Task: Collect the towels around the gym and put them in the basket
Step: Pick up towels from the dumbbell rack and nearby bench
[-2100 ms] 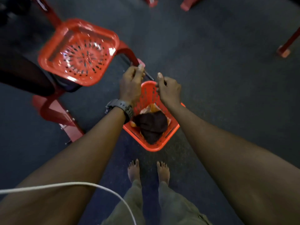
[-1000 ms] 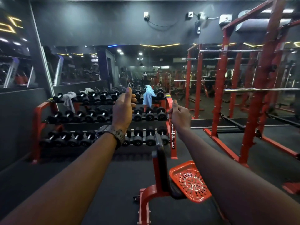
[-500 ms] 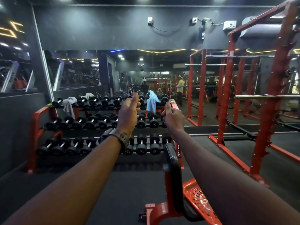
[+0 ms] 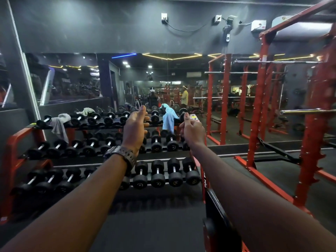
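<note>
Ahead of us the rack [image 4: 101, 157] carries three towels on its top shelf: grey [image 4: 60, 124] at the left, blue [image 4: 169, 118] at the right, a small pale one [image 4: 87, 111] behind. All look light and limp; we'd pinch each at its draped top. Our hands, left [image 4: 135, 130] loosely curled and right [image 4: 191, 130] curled shut, hold nothing.

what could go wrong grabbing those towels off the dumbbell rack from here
The grey towel hangs over a dumbbell on the red three-tier rack; tugging it may roll that weight off. The light blue towel is draped among dumbbells too and could snag. The black padded bench stands low by the right arm, an easy trip. Both the left hand and right hand hold nothing.
</note>
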Action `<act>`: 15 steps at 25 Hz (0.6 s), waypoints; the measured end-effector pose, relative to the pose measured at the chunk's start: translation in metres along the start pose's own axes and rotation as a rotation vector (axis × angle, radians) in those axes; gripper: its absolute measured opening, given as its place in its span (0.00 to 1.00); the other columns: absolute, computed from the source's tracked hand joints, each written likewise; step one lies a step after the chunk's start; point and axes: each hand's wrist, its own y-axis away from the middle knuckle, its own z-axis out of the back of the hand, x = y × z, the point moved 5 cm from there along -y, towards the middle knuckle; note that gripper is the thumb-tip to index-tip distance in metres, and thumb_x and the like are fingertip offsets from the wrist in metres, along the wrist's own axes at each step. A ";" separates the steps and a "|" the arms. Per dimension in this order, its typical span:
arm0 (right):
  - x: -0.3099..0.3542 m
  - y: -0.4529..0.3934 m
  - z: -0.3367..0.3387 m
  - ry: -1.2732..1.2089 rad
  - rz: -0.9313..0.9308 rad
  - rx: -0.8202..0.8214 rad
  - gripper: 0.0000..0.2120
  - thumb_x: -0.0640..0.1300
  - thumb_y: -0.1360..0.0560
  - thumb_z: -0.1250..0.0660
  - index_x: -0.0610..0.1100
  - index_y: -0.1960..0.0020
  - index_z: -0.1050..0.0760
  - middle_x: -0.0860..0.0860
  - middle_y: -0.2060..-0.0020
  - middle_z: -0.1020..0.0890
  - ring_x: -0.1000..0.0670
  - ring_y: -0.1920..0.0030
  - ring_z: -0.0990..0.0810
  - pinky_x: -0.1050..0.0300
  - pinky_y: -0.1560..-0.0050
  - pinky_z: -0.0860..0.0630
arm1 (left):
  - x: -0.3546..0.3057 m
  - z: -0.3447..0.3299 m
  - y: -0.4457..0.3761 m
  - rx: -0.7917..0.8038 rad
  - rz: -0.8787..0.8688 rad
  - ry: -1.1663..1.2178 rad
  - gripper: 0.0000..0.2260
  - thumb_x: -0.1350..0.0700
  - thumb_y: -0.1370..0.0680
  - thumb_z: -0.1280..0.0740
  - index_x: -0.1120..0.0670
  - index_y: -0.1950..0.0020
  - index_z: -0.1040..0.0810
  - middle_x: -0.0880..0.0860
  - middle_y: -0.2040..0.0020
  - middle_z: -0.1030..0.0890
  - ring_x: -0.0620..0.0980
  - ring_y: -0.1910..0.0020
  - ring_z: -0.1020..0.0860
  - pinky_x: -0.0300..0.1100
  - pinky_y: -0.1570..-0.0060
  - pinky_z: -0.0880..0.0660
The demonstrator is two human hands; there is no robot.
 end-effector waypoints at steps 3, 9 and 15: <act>-0.024 -0.043 -0.066 0.020 -0.004 -0.028 0.27 0.58 0.16 0.43 0.46 0.66 0.20 0.46 0.68 0.18 0.43 0.61 0.18 0.41 0.48 0.20 | 0.045 0.018 -0.067 0.025 -0.028 0.012 0.29 0.36 0.19 0.47 0.59 0.35 0.25 0.53 0.48 0.21 0.54 0.47 0.22 0.55 0.44 0.24; -0.054 -0.129 -0.190 0.020 -0.078 -0.083 0.27 0.58 0.16 0.42 0.46 0.67 0.22 0.45 0.70 0.18 0.43 0.65 0.20 0.36 0.49 0.20 | 0.120 0.041 -0.210 0.167 -0.048 -0.028 0.30 0.32 0.24 0.47 0.54 0.40 0.24 0.57 0.46 0.19 0.56 0.48 0.20 0.52 0.45 0.23; -0.092 -0.245 -0.272 0.099 -0.033 -0.145 0.26 0.58 0.16 0.43 0.48 0.68 0.22 0.50 0.71 0.19 0.40 0.59 0.17 0.40 0.47 0.21 | 0.210 0.023 -0.350 0.179 -0.055 0.061 0.22 0.37 0.19 0.46 0.52 0.43 0.24 0.49 0.47 0.20 0.51 0.46 0.21 0.49 0.45 0.23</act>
